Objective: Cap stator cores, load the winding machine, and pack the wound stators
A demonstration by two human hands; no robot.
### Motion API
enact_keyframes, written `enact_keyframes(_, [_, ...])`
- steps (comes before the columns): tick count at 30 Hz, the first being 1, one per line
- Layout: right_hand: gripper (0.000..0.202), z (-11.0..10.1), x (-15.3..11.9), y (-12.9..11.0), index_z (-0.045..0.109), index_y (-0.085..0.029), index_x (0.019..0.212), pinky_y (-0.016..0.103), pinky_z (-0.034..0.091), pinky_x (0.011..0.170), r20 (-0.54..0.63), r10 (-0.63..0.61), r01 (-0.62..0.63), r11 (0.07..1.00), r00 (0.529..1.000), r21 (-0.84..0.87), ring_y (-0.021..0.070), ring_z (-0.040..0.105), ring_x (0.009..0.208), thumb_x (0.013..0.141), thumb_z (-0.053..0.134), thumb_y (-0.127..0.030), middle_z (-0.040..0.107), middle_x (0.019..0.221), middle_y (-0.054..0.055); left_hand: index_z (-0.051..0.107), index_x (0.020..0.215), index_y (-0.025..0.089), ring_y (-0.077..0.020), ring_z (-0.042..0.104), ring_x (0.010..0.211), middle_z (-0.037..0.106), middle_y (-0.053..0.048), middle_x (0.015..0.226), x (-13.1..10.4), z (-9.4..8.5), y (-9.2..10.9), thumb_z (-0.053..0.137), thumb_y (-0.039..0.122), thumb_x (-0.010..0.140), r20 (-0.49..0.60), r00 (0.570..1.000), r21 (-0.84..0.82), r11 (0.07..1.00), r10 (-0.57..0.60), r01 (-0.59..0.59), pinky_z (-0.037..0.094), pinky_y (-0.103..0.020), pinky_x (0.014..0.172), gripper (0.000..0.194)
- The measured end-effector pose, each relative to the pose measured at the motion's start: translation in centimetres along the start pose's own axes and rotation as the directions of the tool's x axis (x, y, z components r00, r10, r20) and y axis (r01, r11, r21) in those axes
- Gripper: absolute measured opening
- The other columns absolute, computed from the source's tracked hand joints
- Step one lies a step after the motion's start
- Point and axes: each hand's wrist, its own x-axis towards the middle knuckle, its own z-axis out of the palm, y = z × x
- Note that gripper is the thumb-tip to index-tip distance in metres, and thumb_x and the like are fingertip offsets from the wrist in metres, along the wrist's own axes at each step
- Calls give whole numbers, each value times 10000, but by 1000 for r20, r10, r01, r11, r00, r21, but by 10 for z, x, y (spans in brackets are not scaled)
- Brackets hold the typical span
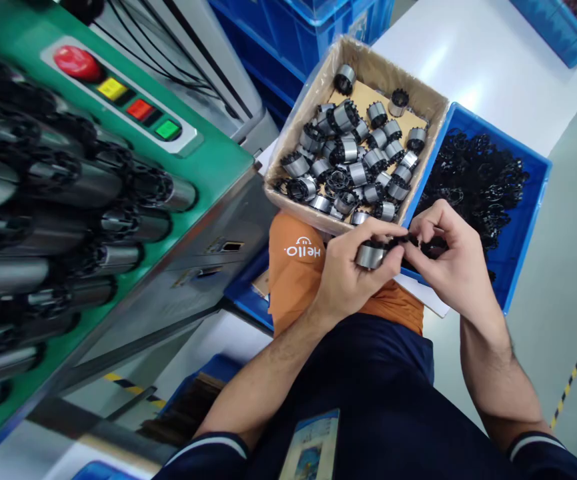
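My left hand (351,270) is closed round a silver metal stator core (369,256), a short ring held on its side. My right hand (451,257) is closed on a black plastic end piece (434,245), partly hidden by the fingers. Both hands meet at the fingertips, where dark plastic shows against the core. Just beyond them is a cardboard box (313,212) lined with clear plastic, holding many stator cores (345,150) with black toothed ends. Beside it, under my right hand, a blue bin (523,267) contains a heap of black plastic pieces (478,173).
At left, a green machine top (218,163) carries rows of stator cores (13,280) and a button panel with a red knob (77,63). Blue crates (288,33) stand behind the box. Another blue bin (558,30) sits on the white table (498,60).
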Motion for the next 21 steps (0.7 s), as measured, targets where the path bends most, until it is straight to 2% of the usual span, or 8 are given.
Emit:
enact_keyframes(3, [301,-4,-7,-10,566,-255,861,297,545,676,-10,32,-31,997,999,66,131,643,754,1001,822,-177,693,907,-24,881,1159,261,-166,739,785,820,-24,975,1,-2,2,888,497,1062,-69,996,-59,997,-61,57,575,-282,695,256])
enact_keyframes(6, [241,-8,-15,-11,697,-257,985,277,560,592,-54,75,-63,978,996,201,117,686,693,968,929,-195,768,978,-23,813,1003,235,-131,663,584,797,-30,910,3,-2,1,862,675,1044,-133,958,-246,945,-252,215,456,-251,473,444])
enact_keyframes(8, [366,-9,-18,-10,745,-280,1149,264,601,588,-68,70,-45,948,995,314,120,728,686,904,1000,-185,828,1016,-36,715,938,235,-102,576,494,721,6,812,6,-2,0,883,751,995,-118,926,-377,879,-358,292,417,-234,421,546])
enact_keyframes(10, [443,-9,-19,-11,768,-287,1226,259,632,605,-63,66,-39,934,996,356,128,763,703,880,1017,-166,872,1042,-34,695,1023,252,-99,547,483,673,25,795,7,-3,0,859,799,990,-44,911,-464,816,-410,345,452,-242,427,572])
enact_keyframes(14, [182,-8,-21,-16,855,-260,1109,272,631,617,-98,66,-44,978,993,206,128,760,696,970,916,-159,885,1032,5,723,1332,274,-152,636,546,741,-29,936,6,-4,7,772,787,1055,168,892,-512,735,-421,443,517,-304,447,584])
enact_keyframes(17, [170,-8,-22,-17,899,-280,1161,326,683,704,-120,27,-11,991,992,136,145,763,717,1034,837,-186,883,1055,23,691,1238,277,-136,605,526,686,-7,870,2,1,16,789,835,1033,234,903,-486,761,-360,430,481,-292,454,603])
enact_keyframes(21, [145,-5,-22,-13,928,-326,1182,425,744,835,-132,-12,24,996,991,88,220,820,889,1082,826,-302,882,1141,53,616,1166,295,-153,597,518,627,14,792,-4,7,26,593,902,1107,205,917,-471,787,-343,399,477,-307,467,610])
